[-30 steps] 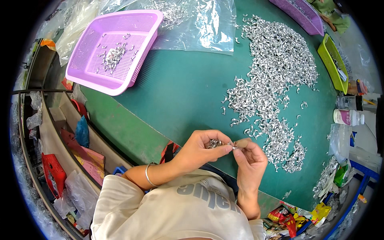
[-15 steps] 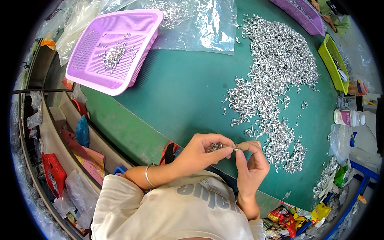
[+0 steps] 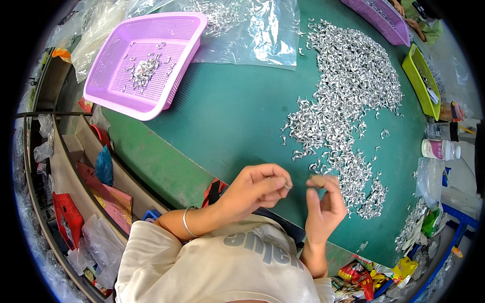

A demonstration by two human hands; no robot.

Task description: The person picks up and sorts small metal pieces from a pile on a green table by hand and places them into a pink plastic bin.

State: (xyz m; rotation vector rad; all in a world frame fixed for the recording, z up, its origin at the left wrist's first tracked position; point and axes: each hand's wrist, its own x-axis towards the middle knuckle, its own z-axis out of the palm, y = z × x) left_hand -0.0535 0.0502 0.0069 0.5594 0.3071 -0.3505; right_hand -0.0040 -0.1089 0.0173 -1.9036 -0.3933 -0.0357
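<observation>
Small shiny curved metal pieces (image 3: 356, 65) lie in a broad heap on the green table (image 3: 237, 111), to the right of my hands. My left hand (image 3: 262, 187) is closed, its fingers curled around several such pieces, which the fingers now mostly hide. A glint of metal shows at its fingertips. Just to the right, my right hand (image 3: 326, 202) is held above the table edge by the nearest part of the heap. Its thumb and index finger stand slightly apart with nothing visible between them, and the other fingers are bent. The two hands do not touch.
A purple basket (image 3: 174, 81) with some metal pieces stands at the far left, beside a clear plastic sheet (image 3: 252, 50). At the right edge are a green basket (image 3: 422, 81) and a white bottle (image 3: 439, 149). A co-worker's arm (image 3: 414, 25) shows at the far right.
My hands have come apart from their fingertip contact. The right hand has moved slightly right, its thumb and index finger parted; the left fingers have curled in over the metal pieces.
</observation>
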